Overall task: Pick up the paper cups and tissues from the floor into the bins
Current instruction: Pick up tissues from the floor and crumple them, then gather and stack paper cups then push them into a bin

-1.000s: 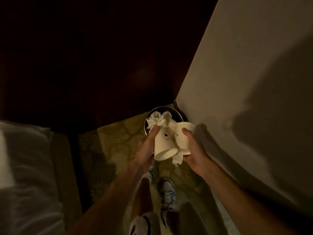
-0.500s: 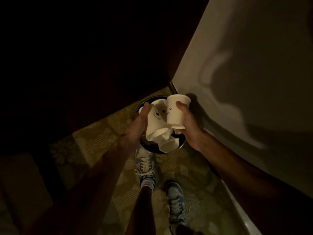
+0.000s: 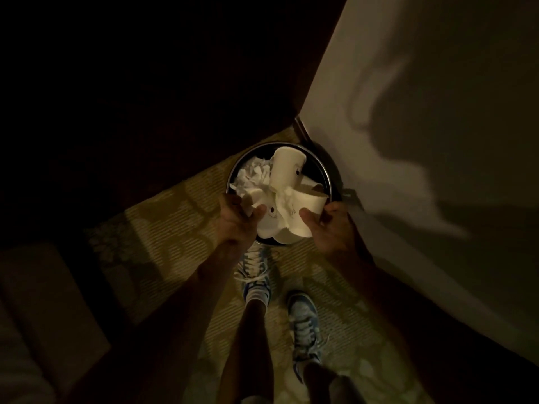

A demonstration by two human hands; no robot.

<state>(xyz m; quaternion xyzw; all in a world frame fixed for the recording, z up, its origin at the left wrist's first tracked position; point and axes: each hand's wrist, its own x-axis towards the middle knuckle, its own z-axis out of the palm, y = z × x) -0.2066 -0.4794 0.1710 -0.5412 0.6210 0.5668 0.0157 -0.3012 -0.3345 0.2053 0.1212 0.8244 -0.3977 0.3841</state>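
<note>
A round dark bin (image 3: 327, 179) stands on the carpet in the corner. Crumpled white tissues (image 3: 251, 177) lie inside it on the left, and a loose paper cup (image 3: 287, 167) sits tilted on top of the pile. My left hand (image 3: 236, 222) is at the bin's near-left rim, gripping a paper cup (image 3: 269, 224) with the thumb on its side. At the near-right rim my right hand (image 3: 328, 227) holds another paper cup (image 3: 306, 201) between thumb and fingers. More white tissue (image 3: 281, 196) hangs between the two held cups.
A pale wall (image 3: 408, 126) runs close along the right of the bin. Dark furniture (image 3: 145, 97) fills the upper left. My two blue sneakers (image 3: 304, 322) stand on the patterned carpet (image 3: 175, 228) just behind the bin. The scene is dim.
Both hands have come down to the bin's rim. One cup and a wad of tissue that were in my hands now lie inside the bin.
</note>
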